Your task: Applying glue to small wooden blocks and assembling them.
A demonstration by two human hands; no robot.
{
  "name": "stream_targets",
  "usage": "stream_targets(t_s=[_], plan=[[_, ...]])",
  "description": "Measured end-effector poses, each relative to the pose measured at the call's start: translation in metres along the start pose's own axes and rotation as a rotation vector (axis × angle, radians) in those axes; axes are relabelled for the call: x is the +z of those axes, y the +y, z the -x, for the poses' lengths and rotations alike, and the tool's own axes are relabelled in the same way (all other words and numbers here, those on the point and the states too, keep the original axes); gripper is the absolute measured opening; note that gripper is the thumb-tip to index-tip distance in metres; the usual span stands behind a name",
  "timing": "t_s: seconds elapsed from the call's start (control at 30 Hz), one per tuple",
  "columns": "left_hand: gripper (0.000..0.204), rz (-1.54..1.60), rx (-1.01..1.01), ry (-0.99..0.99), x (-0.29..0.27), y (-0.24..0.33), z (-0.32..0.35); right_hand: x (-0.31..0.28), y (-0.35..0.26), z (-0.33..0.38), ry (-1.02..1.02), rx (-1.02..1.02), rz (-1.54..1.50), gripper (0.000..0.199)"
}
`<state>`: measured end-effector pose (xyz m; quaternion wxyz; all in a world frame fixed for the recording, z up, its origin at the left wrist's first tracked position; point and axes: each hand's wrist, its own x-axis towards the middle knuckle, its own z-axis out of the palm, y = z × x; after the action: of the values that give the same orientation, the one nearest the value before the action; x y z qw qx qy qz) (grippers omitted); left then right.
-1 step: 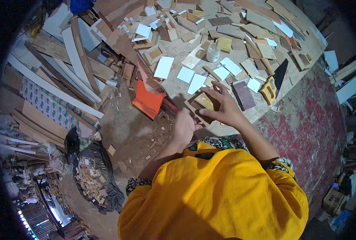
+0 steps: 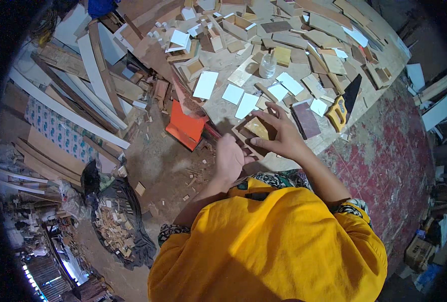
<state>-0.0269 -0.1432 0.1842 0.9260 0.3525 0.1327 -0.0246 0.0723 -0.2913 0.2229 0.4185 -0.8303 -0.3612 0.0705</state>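
A small open wooden box rests at the near edge of the worktable. My right hand spans it from the right, thumb on the near side and fingertips at the far side, gripping it. At the box's near left corner is my left hand, its fingers curled in. What those fingers hold, if anything, is hidden. White rectangular pieces lie just beyond the box. To its right are a dark reddish-brown board and a handsaw with a yellow handle.
The worktable carries many wood offcuts, open boxes and a clear jar. A bright orange angled piece stands left of my left hand. Long boards lean at the far left. A dark sack of wood scraps sits on the floor.
My left hand, blurred before, now shows sharply, shifted very slightly at the box's corner. The right hand and the box look unmoved.
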Motion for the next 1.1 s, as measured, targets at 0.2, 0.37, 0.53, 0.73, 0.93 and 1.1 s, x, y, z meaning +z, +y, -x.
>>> stream_targets(t_s=[0.2,0.37,0.53,0.73,0.93,1.1], plan=[[0.078,0.239,-0.353,-0.15,-0.023,0.016,-0.012,-0.013,-0.011,0.008,-0.123,-0.062,-0.014,0.061],[0.039,0.166,-0.366,-0.005,-0.033,-0.003,-0.018,-0.014,-0.016,0.012,-0.266,-0.117,0.034,0.06],[0.034,0.035,-0.376,-0.079,-0.04,-0.011,-0.017,-0.011,0.002,0.012,-0.244,-0.087,-0.006,0.059],[0.031,-0.089,-0.303,0.094,-0.044,-0.015,-0.015,-0.021,0.027,0.008,-0.186,0.112,-0.535,0.053],[0.035,0.025,-0.072,0.061,-0.021,-0.009,-0.01,-0.032,0.041,0.012,-0.114,0.488,-0.772,0.055],[0.035,0.106,0.047,-0.002,-0.018,-0.019,-0.014,-0.018,0.046,0.01,0.009,0.35,-0.534,0.055]])
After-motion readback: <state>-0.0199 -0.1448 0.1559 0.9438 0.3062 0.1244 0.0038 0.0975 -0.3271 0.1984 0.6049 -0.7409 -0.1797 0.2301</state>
